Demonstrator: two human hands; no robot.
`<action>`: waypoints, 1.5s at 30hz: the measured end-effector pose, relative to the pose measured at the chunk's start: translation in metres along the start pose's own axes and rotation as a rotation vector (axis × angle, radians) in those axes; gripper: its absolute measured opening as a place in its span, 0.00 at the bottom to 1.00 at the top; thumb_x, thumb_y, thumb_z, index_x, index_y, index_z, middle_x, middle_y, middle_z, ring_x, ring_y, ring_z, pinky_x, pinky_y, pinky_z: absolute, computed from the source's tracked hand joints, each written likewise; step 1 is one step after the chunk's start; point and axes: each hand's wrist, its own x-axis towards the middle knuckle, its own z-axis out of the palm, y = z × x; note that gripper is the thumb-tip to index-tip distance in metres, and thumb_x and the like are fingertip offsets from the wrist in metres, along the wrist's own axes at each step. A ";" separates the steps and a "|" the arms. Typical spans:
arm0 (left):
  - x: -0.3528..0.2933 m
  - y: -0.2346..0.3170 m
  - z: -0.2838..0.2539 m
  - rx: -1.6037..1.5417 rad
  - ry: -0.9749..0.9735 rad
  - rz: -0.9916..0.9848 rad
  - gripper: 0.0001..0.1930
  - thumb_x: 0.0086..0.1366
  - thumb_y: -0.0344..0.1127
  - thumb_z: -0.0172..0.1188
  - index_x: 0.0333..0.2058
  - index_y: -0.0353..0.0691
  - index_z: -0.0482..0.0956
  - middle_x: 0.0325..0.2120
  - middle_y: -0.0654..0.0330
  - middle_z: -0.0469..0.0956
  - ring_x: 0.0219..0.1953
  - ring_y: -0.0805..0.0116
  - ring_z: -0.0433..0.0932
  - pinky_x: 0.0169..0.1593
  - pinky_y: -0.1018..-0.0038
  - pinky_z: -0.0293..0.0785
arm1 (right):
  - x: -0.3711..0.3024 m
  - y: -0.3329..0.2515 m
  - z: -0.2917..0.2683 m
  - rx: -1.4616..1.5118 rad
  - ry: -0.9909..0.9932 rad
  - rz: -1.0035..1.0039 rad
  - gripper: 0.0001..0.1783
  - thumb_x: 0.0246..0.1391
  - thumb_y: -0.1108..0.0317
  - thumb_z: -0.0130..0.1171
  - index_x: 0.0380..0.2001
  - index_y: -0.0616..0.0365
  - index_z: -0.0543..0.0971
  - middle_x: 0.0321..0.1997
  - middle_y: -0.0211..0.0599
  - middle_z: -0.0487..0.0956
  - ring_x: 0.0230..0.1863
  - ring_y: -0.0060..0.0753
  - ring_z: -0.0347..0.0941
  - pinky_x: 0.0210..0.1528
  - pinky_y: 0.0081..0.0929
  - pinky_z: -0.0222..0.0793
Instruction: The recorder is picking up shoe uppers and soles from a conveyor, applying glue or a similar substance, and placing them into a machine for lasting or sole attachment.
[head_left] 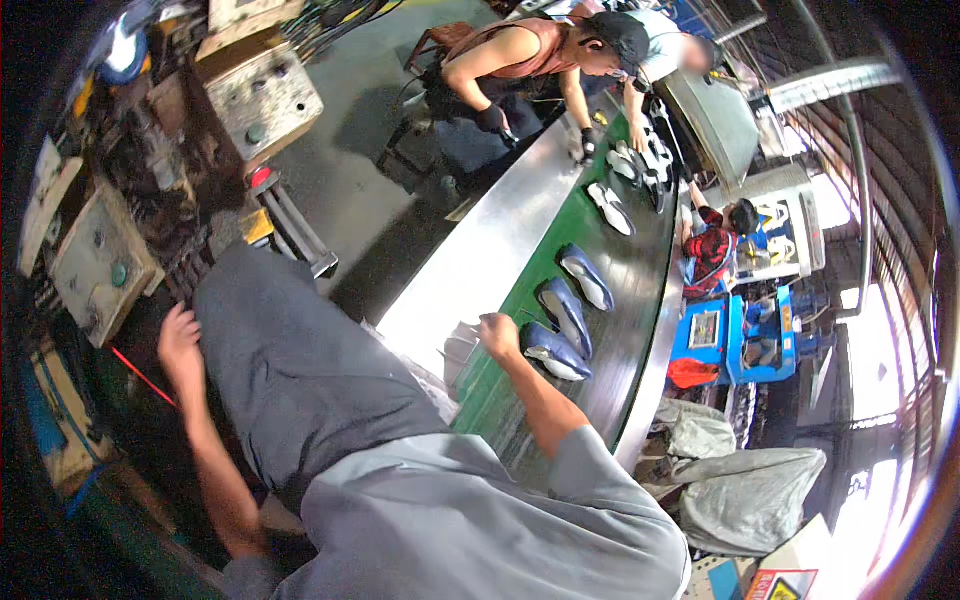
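My right hand (497, 336) is over the near edge of a green conveyor belt (490, 400), its fingers curled in; whatever they may hold is hidden. Just right of it, several dark blue shoes with pale insides lie on the belt: a near shoe (556, 351), a middle shoe (567, 316) and a farther shoe (587, 277). None of them is touched by my right hand. My left hand (180, 346) hangs beside my left thigh, fingers loosely bent and apart, with nothing seen in it. Close by on the left stands a worn control box (103, 262).
Farther up the belt lie a white shoe (610, 208) and several black-and-white shoes (655, 160). Two people lean over its far end; one wears a cap (617, 42). Another person in red (710, 250) is beyond, near a blue machine (735, 338). A metal ledge (450, 270) borders the belt.
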 end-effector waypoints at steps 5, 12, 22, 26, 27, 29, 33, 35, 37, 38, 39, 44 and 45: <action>0.009 0.085 0.175 0.221 -0.333 0.105 0.20 0.72 0.20 0.50 0.59 0.32 0.80 0.44 0.52 0.86 0.43 0.61 0.85 0.50 0.68 0.81 | -0.053 0.156 -0.023 -0.092 0.230 0.460 0.30 0.55 0.61 0.67 0.61 0.58 0.78 0.64 0.66 0.76 0.63 0.66 0.75 0.66 0.51 0.72; -0.012 0.094 0.196 0.573 -0.404 0.337 0.16 0.72 0.19 0.50 0.53 0.31 0.82 0.46 0.49 0.84 0.50 0.49 0.82 0.56 0.60 0.79 | -0.053 0.264 -0.047 -0.335 -0.080 0.580 0.65 0.43 0.48 0.79 0.80 0.42 0.53 0.82 0.57 0.53 0.81 0.64 0.51 0.75 0.60 0.62; -0.015 0.086 0.197 0.646 -0.388 0.317 0.16 0.72 0.18 0.49 0.53 0.31 0.82 0.45 0.48 0.84 0.51 0.50 0.83 0.55 0.61 0.80 | -0.064 0.234 -0.041 -0.148 -0.256 0.291 0.75 0.45 0.26 0.72 0.80 0.64 0.49 0.62 0.71 0.79 0.60 0.68 0.79 0.64 0.52 0.74; -0.011 0.091 0.206 0.686 -0.384 0.337 0.17 0.71 0.18 0.49 0.54 0.32 0.82 0.45 0.49 0.84 0.51 0.50 0.83 0.54 0.60 0.79 | -0.112 0.180 0.017 0.267 0.045 0.582 0.77 0.45 0.41 0.80 0.81 0.61 0.38 0.64 0.73 0.76 0.65 0.66 0.76 0.67 0.46 0.73; -0.012 0.089 0.202 0.695 -0.369 0.365 0.17 0.71 0.18 0.49 0.54 0.32 0.82 0.44 0.49 0.84 0.50 0.49 0.83 0.54 0.60 0.79 | -0.113 0.167 0.011 0.361 0.044 0.656 0.77 0.44 0.41 0.80 0.82 0.60 0.40 0.66 0.72 0.75 0.67 0.65 0.75 0.68 0.46 0.72; -0.009 0.091 0.206 0.690 -0.382 0.367 0.17 0.70 0.19 0.52 0.53 0.34 0.82 0.45 0.50 0.85 0.49 0.50 0.83 0.54 0.59 0.78 | -0.112 0.161 0.003 0.357 0.081 0.673 0.74 0.45 0.40 0.80 0.80 0.66 0.46 0.71 0.66 0.72 0.71 0.59 0.72 0.72 0.43 0.67; -0.004 0.109 0.223 0.483 -0.425 0.202 0.18 0.69 0.22 0.57 0.57 0.36 0.81 0.46 0.50 0.85 0.48 0.53 0.85 0.54 0.61 0.80 | -0.104 0.144 0.001 0.625 0.141 0.446 0.59 0.50 0.49 0.81 0.74 0.68 0.61 0.62 0.52 0.79 0.59 0.44 0.79 0.62 0.39 0.75; -0.013 0.120 0.224 0.152 -0.512 -0.035 0.25 0.71 0.25 0.60 0.66 0.39 0.75 0.51 0.52 0.84 0.49 0.62 0.85 0.54 0.66 0.80 | -0.083 0.079 -0.011 0.705 0.077 0.316 0.49 0.54 0.54 0.79 0.70 0.68 0.66 0.56 0.46 0.82 0.53 0.38 0.81 0.58 0.34 0.77; -0.024 0.167 0.234 0.059 -0.612 -0.054 0.30 0.71 0.31 0.65 0.70 0.41 0.71 0.56 0.48 0.82 0.53 0.62 0.84 0.58 0.67 0.79 | -0.067 -0.009 -0.031 0.973 -0.123 0.242 0.53 0.54 0.54 0.79 0.72 0.71 0.62 0.57 0.49 0.82 0.53 0.36 0.81 0.56 0.33 0.78; -0.027 0.175 0.242 -0.002 -0.645 -0.020 0.33 0.71 0.35 0.67 0.73 0.43 0.68 0.60 0.45 0.79 0.56 0.61 0.82 0.59 0.65 0.78 | -0.063 -0.054 -0.043 0.983 -0.175 0.187 0.53 0.55 0.54 0.79 0.73 0.71 0.62 0.56 0.49 0.82 0.52 0.36 0.81 0.55 0.32 0.79; -0.030 0.200 0.251 -0.077 -0.671 -0.040 0.37 0.70 0.37 0.69 0.74 0.45 0.65 0.65 0.43 0.74 0.58 0.58 0.81 0.59 0.63 0.80 | -0.061 -0.092 -0.051 0.996 -0.225 0.131 0.52 0.56 0.54 0.79 0.73 0.71 0.61 0.56 0.48 0.82 0.51 0.36 0.82 0.53 0.32 0.79; -0.014 0.238 0.234 0.160 -0.268 0.377 0.24 0.71 0.33 0.67 0.64 0.36 0.76 0.54 0.44 0.81 0.54 0.47 0.83 0.53 0.61 0.82 | -0.064 -0.237 -0.046 0.881 -0.493 -0.256 0.59 0.53 0.57 0.80 0.76 0.72 0.55 0.65 0.53 0.76 0.62 0.40 0.75 0.65 0.34 0.72; -0.011 0.243 0.217 0.222 -0.169 0.348 0.19 0.71 0.30 0.65 0.59 0.33 0.80 0.49 0.43 0.83 0.50 0.45 0.84 0.52 0.60 0.81 | -0.066 -0.258 -0.044 0.844 -0.533 -0.338 0.63 0.50 0.55 0.82 0.77 0.73 0.53 0.66 0.55 0.75 0.64 0.44 0.74 0.69 0.36 0.69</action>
